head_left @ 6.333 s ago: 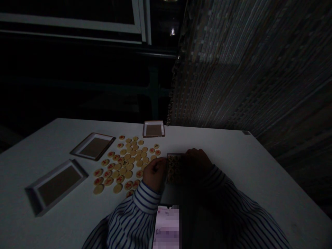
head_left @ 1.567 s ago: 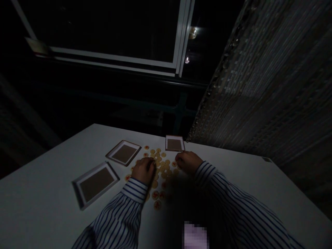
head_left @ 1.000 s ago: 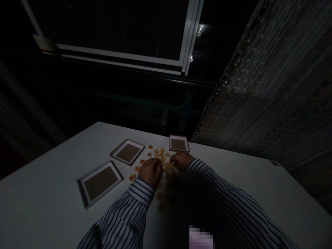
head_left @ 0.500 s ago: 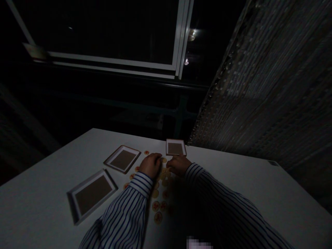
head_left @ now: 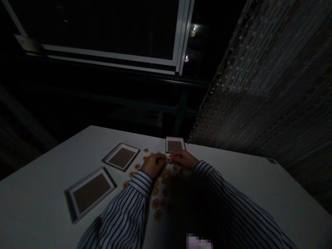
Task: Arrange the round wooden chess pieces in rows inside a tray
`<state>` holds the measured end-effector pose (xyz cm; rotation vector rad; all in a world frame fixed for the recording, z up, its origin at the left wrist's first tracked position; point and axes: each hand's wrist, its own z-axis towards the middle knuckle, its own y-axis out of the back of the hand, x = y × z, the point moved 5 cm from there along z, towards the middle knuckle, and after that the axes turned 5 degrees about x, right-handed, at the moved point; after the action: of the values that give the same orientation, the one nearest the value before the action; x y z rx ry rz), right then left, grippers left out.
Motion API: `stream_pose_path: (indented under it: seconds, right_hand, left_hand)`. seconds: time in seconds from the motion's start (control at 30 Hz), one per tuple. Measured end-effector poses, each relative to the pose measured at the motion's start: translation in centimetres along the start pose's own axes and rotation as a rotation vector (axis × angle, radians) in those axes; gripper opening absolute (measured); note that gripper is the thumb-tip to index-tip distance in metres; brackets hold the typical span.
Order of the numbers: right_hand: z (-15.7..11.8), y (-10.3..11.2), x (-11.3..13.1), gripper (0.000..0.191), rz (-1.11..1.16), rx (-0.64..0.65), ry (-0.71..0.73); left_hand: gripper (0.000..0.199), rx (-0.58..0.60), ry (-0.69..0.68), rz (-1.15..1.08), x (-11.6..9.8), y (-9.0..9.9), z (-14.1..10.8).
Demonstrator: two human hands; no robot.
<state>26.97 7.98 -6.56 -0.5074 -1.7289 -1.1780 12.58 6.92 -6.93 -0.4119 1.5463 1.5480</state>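
Round wooden pieces with red characters [head_left: 157, 215] lie on the white table, with several plain-faced ones [head_left: 155, 191] among them. Between my two hands a round piece with a dark character [head_left: 169, 159] is raised, its face toward me. My right hand [head_left: 183, 159] is closed on its right edge, just in front of the small box. My left hand [head_left: 154, 164] is closed at its left side, thumb and forefinger together; whether those fingers grip the piece is too dim to tell. Both forearms wear blue-striped sleeves.
A small open box [head_left: 175, 144] stands at the table's back edge. Two larger open boxes [head_left: 121, 156] [head_left: 90, 193] lie on the left. A beaded curtain [head_left: 249, 97] hangs at the right, and a window frame [head_left: 109, 55] is behind the table [head_left: 233, 186].
My hands have come closer together, and a dark-marked piece now shows upright between them. My left fingers have stretched right. More pieces show behind my left hand. The view has shifted slightly.
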Motion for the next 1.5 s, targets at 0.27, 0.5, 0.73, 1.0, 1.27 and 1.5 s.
stream_pose_path:
  seconds: [0.27, 0.5, 0.73, 1.0, 1.27, 1.5]
  right_hand:
    - [0.2, -0.4, -0.6, 0.023, 0.086, -0.013, -0.037]
    - [0.1, -0.5, -0.5, 0.021, 0.121, -0.038, -0.047]
    - [-0.8, -0.3, 2.1, 0.03, -0.235, 0.027, 0.132]
    - [-1.0, -0.5, 4.1, 0.027, -0.724, -0.045, 0.249]
    - [-0.5, -0.8, 1.8, 0.025, -0.898, -0.057, 0.051]
    - [0.3, -1.2, 0.4, 0.029, -1.043, -0.013, -0.081]
  left_hand:
    - [0.021, -0.008, 0.016, -0.223, -0.5, 0.0, 0.1]
    - [0.018, -0.016, 0.048, -0.347, -0.7, 0.1, 0.0]
    - [0.017, -0.083, 0.097, -0.324, -0.5, 0.3, 0.0]
    - [0.022, -0.063, 0.085, -0.289, 0.2, 0.0, 0.2]
    - [0.024, -0.133, 0.139, 0.129, 1.6, 1.8, -0.1]
    - [0.025, -0.074, 0.169, 0.332, 2.1, 2.7, -0.3]
